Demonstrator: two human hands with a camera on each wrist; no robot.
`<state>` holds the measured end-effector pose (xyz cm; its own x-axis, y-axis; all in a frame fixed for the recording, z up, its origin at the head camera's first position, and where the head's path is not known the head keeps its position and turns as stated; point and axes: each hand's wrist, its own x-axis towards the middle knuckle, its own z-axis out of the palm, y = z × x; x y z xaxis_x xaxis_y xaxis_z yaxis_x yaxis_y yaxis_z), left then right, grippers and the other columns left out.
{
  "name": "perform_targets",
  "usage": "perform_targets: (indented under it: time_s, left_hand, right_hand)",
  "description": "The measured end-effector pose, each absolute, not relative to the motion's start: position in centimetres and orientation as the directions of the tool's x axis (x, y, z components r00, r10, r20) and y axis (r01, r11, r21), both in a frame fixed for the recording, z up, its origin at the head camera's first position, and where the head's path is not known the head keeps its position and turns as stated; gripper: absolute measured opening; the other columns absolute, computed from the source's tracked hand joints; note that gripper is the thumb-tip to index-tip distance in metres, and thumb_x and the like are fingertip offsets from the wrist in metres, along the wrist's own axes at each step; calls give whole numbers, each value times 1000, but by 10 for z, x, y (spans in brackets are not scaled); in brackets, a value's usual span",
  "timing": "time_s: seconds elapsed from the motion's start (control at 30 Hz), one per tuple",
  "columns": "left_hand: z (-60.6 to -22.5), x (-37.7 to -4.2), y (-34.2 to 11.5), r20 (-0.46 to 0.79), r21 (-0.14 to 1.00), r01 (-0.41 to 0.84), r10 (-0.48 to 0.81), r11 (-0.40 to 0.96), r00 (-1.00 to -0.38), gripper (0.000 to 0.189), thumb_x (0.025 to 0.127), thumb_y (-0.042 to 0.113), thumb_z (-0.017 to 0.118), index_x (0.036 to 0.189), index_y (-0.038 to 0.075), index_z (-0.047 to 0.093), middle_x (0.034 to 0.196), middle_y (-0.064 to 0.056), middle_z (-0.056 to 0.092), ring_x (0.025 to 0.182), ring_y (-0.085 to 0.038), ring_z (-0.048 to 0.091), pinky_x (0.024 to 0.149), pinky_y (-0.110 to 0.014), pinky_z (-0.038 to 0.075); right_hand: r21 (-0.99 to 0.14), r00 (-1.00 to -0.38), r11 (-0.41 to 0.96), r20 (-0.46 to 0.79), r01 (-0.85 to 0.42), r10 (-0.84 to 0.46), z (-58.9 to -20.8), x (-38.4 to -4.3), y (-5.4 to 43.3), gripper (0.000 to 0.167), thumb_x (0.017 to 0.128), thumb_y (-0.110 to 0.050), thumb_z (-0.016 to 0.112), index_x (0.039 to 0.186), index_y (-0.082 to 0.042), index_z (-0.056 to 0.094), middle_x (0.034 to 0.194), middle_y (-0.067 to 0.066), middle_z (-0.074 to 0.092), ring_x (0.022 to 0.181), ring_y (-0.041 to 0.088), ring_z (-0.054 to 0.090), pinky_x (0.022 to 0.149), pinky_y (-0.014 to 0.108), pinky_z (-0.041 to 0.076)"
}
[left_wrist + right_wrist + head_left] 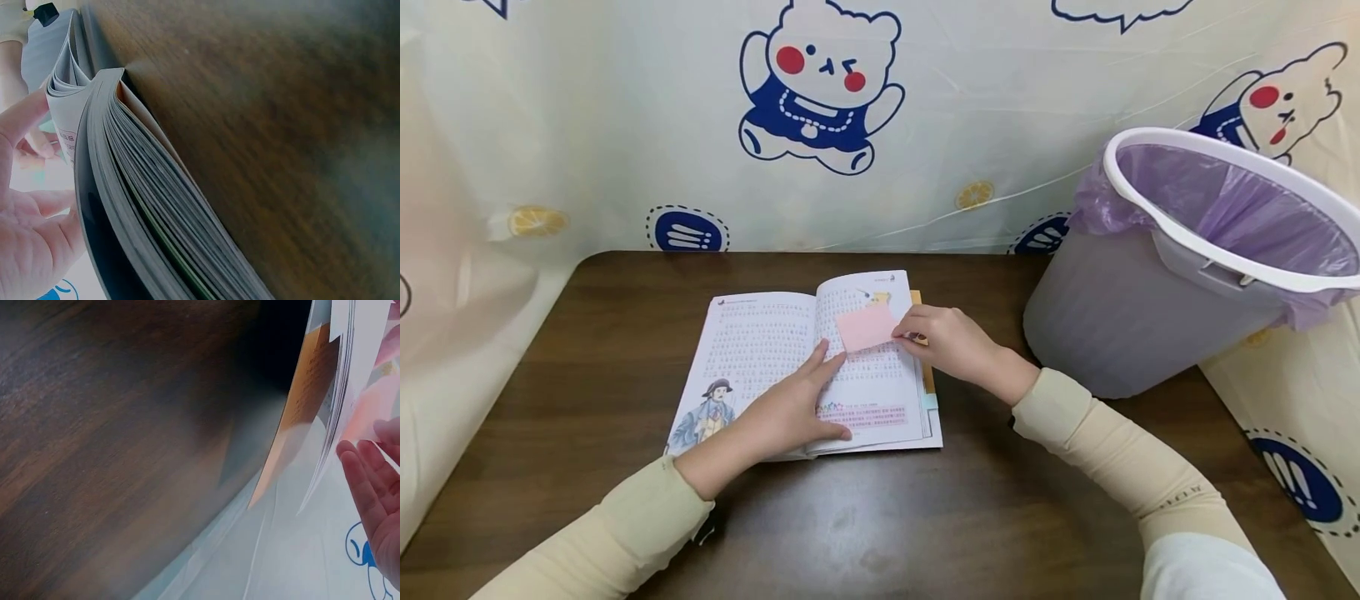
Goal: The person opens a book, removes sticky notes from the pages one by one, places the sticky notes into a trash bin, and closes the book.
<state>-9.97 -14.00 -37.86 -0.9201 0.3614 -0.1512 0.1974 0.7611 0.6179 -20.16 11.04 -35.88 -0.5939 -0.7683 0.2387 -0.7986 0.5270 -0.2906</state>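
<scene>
An open book (760, 333) with printed text and a drawn figure in a hat lies on the table. My left hand (790, 408) rests across its lower middle, thumb and fingers spread over the right page. Over that right page is a pink paper slip (867, 327), like a sticky note. Between thumb and fingers, my right hand (951, 337) pinches the slip's right edge. In the right wrist view the slip (372, 409) shows at the fingertips; whether it sticks to the page I cannot tell. The left wrist view shows the book's thick page block (144, 187) edge-on.
Right of the book, a grey bin (1120, 308) with a white rim and purple liner stands on the brown table (865, 533). An orange-yellow cover flap (929, 379) juts from the book's right side. A patterned curtain (970, 108) hangs behind the table.
</scene>
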Motion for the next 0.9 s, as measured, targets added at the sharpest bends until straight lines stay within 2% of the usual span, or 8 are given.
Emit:
perform_targets:
  time_s: [0.37, 0.6, 0.9]
  left_hand:
    - [-377, -100, -139, -169, 621, 184, 359, 762, -918, 101, 80, 30, 90, 158, -1, 33, 167, -25, 10, 148, -44, 29, 110, -56, 38]
    - [-376, -100, -139, -164, 619, 189, 362, 762, -918, 101, 81, 30, 90, 159, -1, 33, 167, -25, 10, 146, -45, 31, 110, -57, 39]
    - [-375, -99, -139, -170, 616, 186, 359, 766, -918, 102, 81, 31, 89, 159, 0, 32, 167, -25, 9, 146, -45, 31, 110, -58, 38]
  right_hand:
    - [-273, -635, 573, 319, -772, -703, -353, -203, 110, 17, 89, -2, 79, 106, -1, 79, 102, 11, 76, 79, 17, 68, 75, 29, 59]
    - [-269, -623, 563, 379, -782, -684, -351, -205, 114, 15, 88, -1, 79, 103, 0, 79, 97, 11, 75, 74, 17, 65, 71, 29, 58]
    - [-295, -637, 566, 415, -770, -650, -345, -206, 120, 16, 87, -2, 81, 103, -1, 79, 97, 11, 74, 73, 18, 62, 71, 29, 58]
